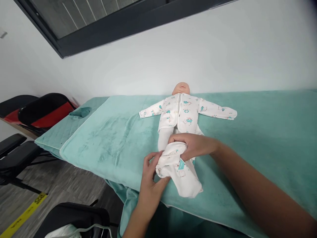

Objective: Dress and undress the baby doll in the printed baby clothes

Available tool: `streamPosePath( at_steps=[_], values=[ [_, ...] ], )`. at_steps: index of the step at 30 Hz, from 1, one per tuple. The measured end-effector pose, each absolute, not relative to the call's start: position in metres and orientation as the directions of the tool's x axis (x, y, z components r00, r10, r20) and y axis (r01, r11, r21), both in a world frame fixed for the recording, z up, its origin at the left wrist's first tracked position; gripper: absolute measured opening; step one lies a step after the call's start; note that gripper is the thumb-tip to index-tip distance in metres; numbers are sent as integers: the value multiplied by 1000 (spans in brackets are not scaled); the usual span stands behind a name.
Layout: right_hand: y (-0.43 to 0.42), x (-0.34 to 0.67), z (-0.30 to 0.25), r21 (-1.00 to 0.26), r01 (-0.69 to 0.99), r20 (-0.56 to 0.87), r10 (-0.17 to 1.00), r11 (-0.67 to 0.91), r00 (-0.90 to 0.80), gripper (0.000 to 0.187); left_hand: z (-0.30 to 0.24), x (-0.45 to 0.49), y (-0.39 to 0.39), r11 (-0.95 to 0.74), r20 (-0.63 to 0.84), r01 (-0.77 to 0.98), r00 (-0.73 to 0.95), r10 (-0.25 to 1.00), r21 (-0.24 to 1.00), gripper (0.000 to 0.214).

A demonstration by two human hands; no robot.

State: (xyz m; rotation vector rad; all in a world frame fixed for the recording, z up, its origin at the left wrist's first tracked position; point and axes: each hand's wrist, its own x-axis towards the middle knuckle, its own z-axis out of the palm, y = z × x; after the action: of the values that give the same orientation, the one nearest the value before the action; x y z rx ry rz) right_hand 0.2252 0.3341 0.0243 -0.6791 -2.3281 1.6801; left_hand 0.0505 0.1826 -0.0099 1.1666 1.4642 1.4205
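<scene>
A baby doll (181, 88) lies on its back on the green-covered bed, dressed in a white printed jacket (186, 110) with both sleeves spread out. White baby pants (184, 178) with the same kind of print are bunched around the lower end of the doll's legs. My left hand (152, 173) grips the bunched fabric from the left, thumb below and fingers above. From the right, my right hand (189, 145) pinches the upper edge of the pants, its fingertips partly hidden in the cloth. One pale leg (163, 137) shows below the jacket; the feet are hidden.
The green bed cover (111, 138) reaches the white wall, under a dark-framed window (106, 26). Black and red chairs (47, 110) stand at the left. A black chair (74, 215) with a white item and a cable is at the lower left. Yellow tape (23, 215) marks the floor.
</scene>
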Motion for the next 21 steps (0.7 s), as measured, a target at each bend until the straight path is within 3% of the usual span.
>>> streamPosePath(
  at_steps=[4, 8, 13, 17, 21],
  values=[
    [330, 221, 26, -905, 291, -105, 501, 310, -859, 38, -15, 39, 184, 47, -40, 32, -186, 982, 998, 40],
    [330, 218, 26, -876, 334, -121, 512, 347, -850, 33, -28, 23, 196, 80, -101, -175, -113, 988, 981, 25],
    [330, 217, 25, -857, 373, -153, 516, 355, -843, 39, -39, 16, 207, 182, -248, -418, -109, 962, 890, 32],
    [330, 216, 24, -865, 374, -157, 527, 335, -835, 43, -35, 19, 207, 202, -281, -391, -158, 947, 898, 33],
    [331, 217, 23, -904, 320, -122, 548, 282, -827, 36, -20, 20, 201, 165, -213, -260, -169, 962, 952, 33]
  ],
)
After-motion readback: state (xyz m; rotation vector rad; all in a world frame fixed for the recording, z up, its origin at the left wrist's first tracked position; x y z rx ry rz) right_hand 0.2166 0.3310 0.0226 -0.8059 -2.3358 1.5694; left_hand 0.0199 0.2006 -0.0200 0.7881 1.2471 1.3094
